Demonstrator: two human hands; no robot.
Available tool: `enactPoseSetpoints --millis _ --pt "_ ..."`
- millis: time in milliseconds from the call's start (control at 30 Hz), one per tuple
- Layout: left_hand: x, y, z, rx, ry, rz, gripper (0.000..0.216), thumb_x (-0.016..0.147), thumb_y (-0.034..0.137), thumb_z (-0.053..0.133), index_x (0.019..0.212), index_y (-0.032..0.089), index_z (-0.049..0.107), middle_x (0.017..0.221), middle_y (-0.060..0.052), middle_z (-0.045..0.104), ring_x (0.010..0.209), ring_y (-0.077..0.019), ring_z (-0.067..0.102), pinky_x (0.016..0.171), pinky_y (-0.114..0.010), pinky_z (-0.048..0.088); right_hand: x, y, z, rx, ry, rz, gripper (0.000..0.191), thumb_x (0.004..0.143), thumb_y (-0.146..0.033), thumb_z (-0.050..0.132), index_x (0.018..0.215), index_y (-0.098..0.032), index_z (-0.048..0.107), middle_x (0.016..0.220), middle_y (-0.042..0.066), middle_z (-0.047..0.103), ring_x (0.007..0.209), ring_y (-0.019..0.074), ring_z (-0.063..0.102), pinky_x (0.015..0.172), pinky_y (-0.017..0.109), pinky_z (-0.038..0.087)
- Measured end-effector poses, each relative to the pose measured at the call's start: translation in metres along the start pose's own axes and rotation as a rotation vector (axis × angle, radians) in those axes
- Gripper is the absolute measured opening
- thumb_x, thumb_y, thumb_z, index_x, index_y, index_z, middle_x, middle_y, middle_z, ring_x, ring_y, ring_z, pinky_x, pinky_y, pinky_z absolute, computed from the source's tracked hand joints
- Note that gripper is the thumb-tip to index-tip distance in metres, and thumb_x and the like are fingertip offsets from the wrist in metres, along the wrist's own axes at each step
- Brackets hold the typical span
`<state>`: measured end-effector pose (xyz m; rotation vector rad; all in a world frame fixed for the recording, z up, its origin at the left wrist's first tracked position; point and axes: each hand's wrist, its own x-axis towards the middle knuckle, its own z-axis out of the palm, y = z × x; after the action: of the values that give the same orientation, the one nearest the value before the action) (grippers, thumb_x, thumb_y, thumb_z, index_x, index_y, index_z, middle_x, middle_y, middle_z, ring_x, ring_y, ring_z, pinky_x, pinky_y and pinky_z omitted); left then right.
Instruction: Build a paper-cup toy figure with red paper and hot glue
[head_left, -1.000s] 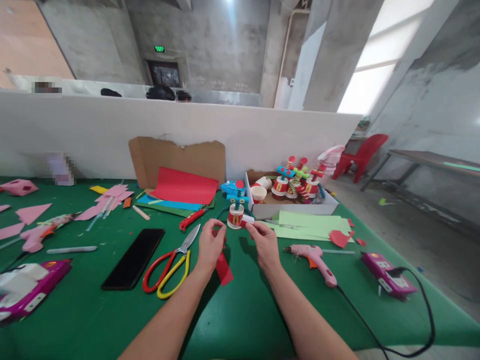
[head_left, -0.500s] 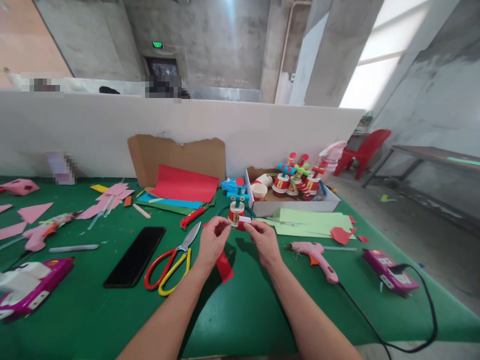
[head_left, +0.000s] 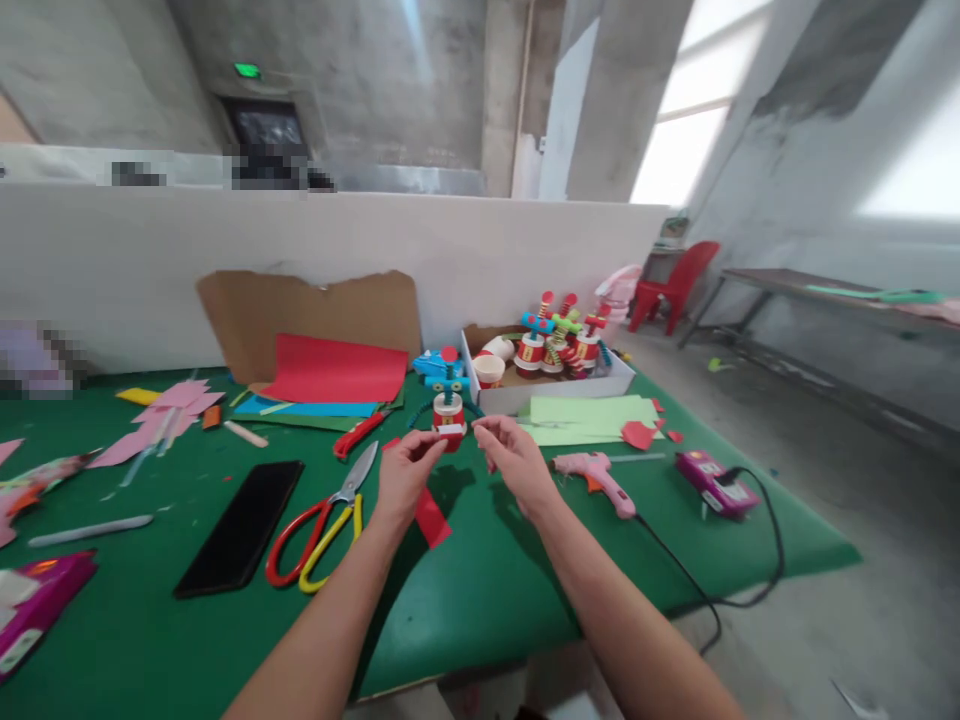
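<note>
A: What's the grip like right now?

B: The left hand (head_left: 407, 472) has a small white-and-red piece (head_left: 451, 434) pinched by its near end, between thumb and fingers. The right hand (head_left: 519, 468) is just beside it, loosely curled, with nothing I can make out in it. I can't tell whether its fingertips meet.

A: So what's changed?

B: Half a second ago the right hand had hold of that piece. Now the left one has it, and the right has come away – a small gap shows between.

A: And what does that mean for the work?

B: As I judge it, the left hand alone now steadies the piece, and the right is spare. The piece itself doesn't look fixed to anything.

A: Where is it exactly?

B: In front of the cup figure (head_left: 448, 408), overlapping its base from this view. Whether they touch, I can't say.

A: And around the hands?

B: A strip of red paper (head_left: 433, 519) slants out from under the left hand. Further left come the scissors (head_left: 348, 496), then a phone (head_left: 240, 528). To the right, near that hand, lies a pink glue gun (head_left: 602, 478), with green paper (head_left: 581, 420) behind it.

A: Anything beyond?

B: A white box (head_left: 551, 399) with more cup figures (head_left: 531, 354) in it – all upright, as far as I can see.
</note>
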<state>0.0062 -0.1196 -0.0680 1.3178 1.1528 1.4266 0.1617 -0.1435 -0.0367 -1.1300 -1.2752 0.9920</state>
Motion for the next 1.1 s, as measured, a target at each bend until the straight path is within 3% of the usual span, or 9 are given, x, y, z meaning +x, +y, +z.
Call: enactPoseSetpoints --millis 133,233,400,600,767,833,933,1000,1100 --pt "-0.003 0.001 0.002 -0.083 0.030 -0.103 0.031 0.059 0.042 0.076 0.076 0.018 0.070 0.061 0.002 0.061 0.053 -0.0098 0.046 0.049 -0.022 0.034 -0.029 -0.013 -0.070 -0.538 0.257 -0.151 0.031 0.080 -0.044 0.060 0.097 -0.018 0.065 0.082 0.003 0.063 0.057 0.0116 0.049 0.060 0.027 0.044" --pt "-0.006 0.003 0.006 -0.148 0.032 -0.157 0.034 0.054 0.043 0.079 0.074 0.016 0.070 0.055 0.004 0.057 0.046 -0.0062 0.037 0.045 -0.021 0.028 -0.052 -0.001 -0.128 -0.929 0.361 -0.032 0.027 0.078 -0.040 0.059 0.092 -0.017 0.065 0.088 0.008 0.064 0.075 0.0193 0.057 0.072 0.032 0.044" --pt "-0.005 0.006 0.007 -0.196 0.039 -0.193 0.038 0.050 0.044 0.079 0.072 0.014 0.069 0.051 0.005 0.054 0.042 -0.0055 0.037 0.043 -0.021 0.028 -0.063 0.030 -0.171 -1.162 0.129 0.258 0.013 0.075 -0.026 0.057 0.084 -0.017 0.061 0.083 0.008 0.064 0.078 0.0205 0.060 0.069 0.029 0.041" --pt "-0.002 0.004 0.007 -0.225 0.043 -0.203 0.040 0.050 0.046 0.080 0.072 0.014 0.069 0.049 0.005 0.053 0.042 -0.0057 0.037 0.042 -0.021 0.029 -0.060 0.032 -0.161 -1.089 0.207 0.199 0.011 0.074 -0.029 0.050 0.065 -0.023 0.048 0.067 0.003 0.060 0.064 0.0193 0.056 0.059 0.028 0.037" --pt "-0.001 0.003 0.009 -0.281 0.020 -0.232 0.040 0.050 0.047 0.080 0.070 0.015 0.068 0.048 0.005 0.053 0.040 -0.0051 0.037 0.041 -0.021 0.028 -0.064 0.008 -0.145 -0.467 0.427 0.245 0.027 0.063 -0.044 0.065 0.078 -0.022 0.058 0.064 0.001 0.061 0.058 0.0200 0.056 0.055 0.031 0.043" --pt "-0.002 0.003 0.009 -0.292 0.018 -0.240 0.039 0.050 0.046 0.079 0.071 0.015 0.068 0.052 0.004 0.056 0.040 -0.0048 0.037 0.041 -0.021 0.028 -0.066 -0.005 -0.132 -0.100 0.386 0.290 0.034 0.061 -0.047 0.070 0.081 -0.022 0.060 0.068 0.002 0.061 0.061 0.0193 0.058 0.056 0.031 0.048" --pt "-0.001 0.003 0.008 -0.287 0.014 -0.237 0.038 0.051 0.045 0.078 0.073 0.015 0.069 0.056 0.003 0.059 0.040 -0.0046 0.038 0.041 -0.021 0.028 -0.066 -0.020 -0.110 0.294 0.188 0.359 0.036 0.067 -0.052 0.068 0.083 -0.020 0.065 0.064 0.000 0.054 0.051 0.0131 0.049 0.046 0.027 0.046" --pt "-0.001 0.003 0.008 -0.274 0.015 -0.229 0.036 0.053 0.044 0.077 0.073 0.014 0.070 0.056 0.003 0.060 0.040 -0.0046 0.037 0.041 -0.021 0.028 -0.065 -0.024 -0.095 0.395 0.097 0.361 0.037 0.071 -0.055 0.067 0.086 -0.020 0.066 0.061 -0.002 0.050 0.044 0.0095 0.039 0.039 0.024 0.039" --pt "0.000 0.003 0.009 -0.224 0.038 -0.193 0.030 0.053 0.040 0.076 0.070 0.015 0.070 0.055 0.002 0.061 0.041 -0.0056 0.039 0.042 -0.021 0.029 -0.066 -0.024 -0.075 0.283 0.089 0.295 0.042 0.070 -0.059 0.070 0.085 -0.020 0.066 0.057 -0.002 0.053 0.045 0.0100 0.041 0.041 0.022 0.038"
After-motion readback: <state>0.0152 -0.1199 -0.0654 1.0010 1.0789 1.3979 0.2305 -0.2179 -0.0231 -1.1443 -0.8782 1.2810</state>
